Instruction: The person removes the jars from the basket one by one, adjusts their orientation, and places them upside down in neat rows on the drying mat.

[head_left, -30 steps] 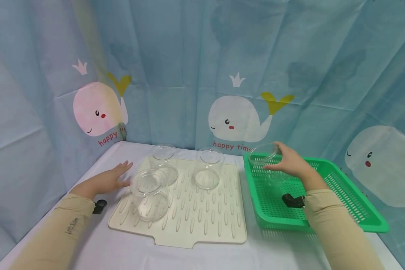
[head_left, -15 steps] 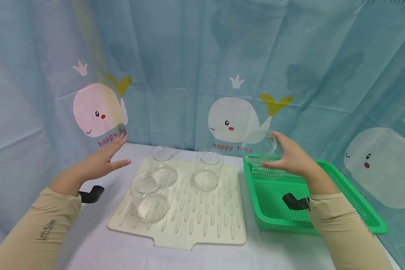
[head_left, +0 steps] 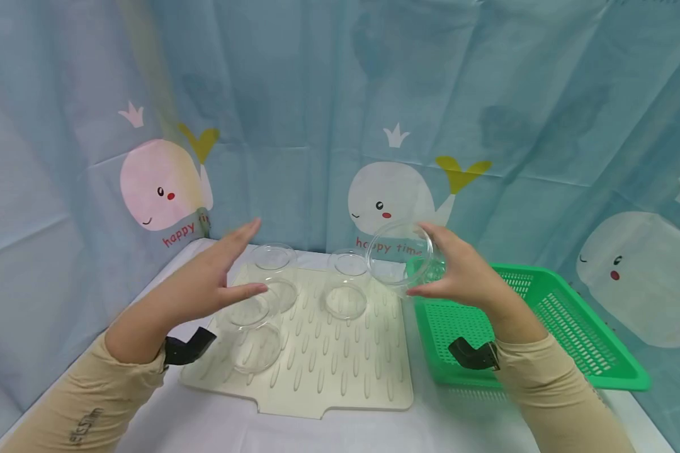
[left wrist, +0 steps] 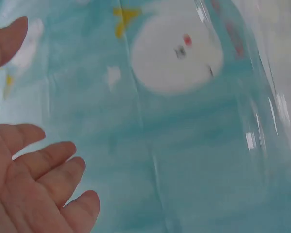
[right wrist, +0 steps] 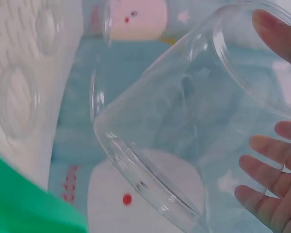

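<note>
My right hand (head_left: 467, 270) grips a clear plastic jar (right wrist: 160, 107) near one end, thumb on one side and fingers on the other. The jar is tilted in the air between the mat and the green basket, overlapping the basket's left corner in the head view. My left hand (head_left: 195, 283) is raised over the left part of the mat, thumb and fingers spread, holding nothing. It overlaps the nearest of three other clear jars. These stand on the cream ribbed mat (head_left: 317, 384): front-left jar (head_left: 255, 352), back-left jar (head_left: 274, 258) and back-right jar (head_left: 347, 303).
A green slotted basket (head_left: 447, 371) stands to the right of the mat on a white-covered table (head_left: 368, 434). Blue curtains (head_left: 294, 126) printed with whales hang close behind and at both sides. Each wrist carries a small black mount, such as the left mount (head_left: 191, 347).
My right hand has lifted the jar from the basket and carried it left, tilting it. My left hand has risen from beside the mat and moved right, over the front-left jar.
</note>
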`<move>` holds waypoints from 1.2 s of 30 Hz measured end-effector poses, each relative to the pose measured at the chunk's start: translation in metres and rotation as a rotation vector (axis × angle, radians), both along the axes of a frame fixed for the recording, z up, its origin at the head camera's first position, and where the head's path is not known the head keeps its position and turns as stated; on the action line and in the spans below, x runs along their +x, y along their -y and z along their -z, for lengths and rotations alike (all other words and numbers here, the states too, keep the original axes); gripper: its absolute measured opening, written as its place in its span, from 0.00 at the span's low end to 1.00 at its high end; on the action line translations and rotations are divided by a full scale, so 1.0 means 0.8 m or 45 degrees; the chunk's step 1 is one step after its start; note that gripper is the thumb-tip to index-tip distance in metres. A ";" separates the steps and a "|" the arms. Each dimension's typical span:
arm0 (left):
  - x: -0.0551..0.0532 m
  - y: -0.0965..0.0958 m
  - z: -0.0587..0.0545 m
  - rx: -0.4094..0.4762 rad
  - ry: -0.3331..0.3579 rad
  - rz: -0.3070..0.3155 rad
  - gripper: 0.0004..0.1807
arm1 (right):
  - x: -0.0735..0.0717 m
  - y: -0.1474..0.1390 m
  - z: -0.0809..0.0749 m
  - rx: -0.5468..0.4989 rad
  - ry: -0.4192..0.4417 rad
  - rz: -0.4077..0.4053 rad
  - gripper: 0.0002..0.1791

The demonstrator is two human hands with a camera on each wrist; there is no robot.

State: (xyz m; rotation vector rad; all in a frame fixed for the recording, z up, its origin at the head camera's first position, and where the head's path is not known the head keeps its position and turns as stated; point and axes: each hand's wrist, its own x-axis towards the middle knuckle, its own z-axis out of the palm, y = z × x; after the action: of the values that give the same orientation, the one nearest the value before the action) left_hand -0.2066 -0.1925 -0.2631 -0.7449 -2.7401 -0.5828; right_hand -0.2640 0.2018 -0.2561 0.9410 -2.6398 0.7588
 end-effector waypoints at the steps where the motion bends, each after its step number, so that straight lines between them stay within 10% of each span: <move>1: 0.004 -0.009 0.001 0.005 -0.016 0.024 0.52 | 0.002 0.005 0.002 -0.006 -0.005 -0.016 0.57; 10: 0.030 -0.080 0.021 -0.006 -0.121 0.234 0.56 | 0.023 0.052 0.020 -0.040 -0.009 -0.226 0.57; 19: 0.027 -0.111 0.037 -0.047 -0.213 0.318 0.59 | 0.034 0.079 0.044 0.018 0.084 -0.331 0.56; 36: 0.023 -0.123 0.062 -0.050 -0.168 0.237 0.56 | 0.037 0.085 0.067 0.166 0.163 -0.359 0.52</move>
State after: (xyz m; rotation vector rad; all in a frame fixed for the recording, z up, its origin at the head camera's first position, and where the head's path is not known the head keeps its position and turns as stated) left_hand -0.1882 -0.0937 -0.3129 -1.0178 -2.5854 -0.4982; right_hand -0.2345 0.1336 -0.3099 1.3652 -2.7268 0.7355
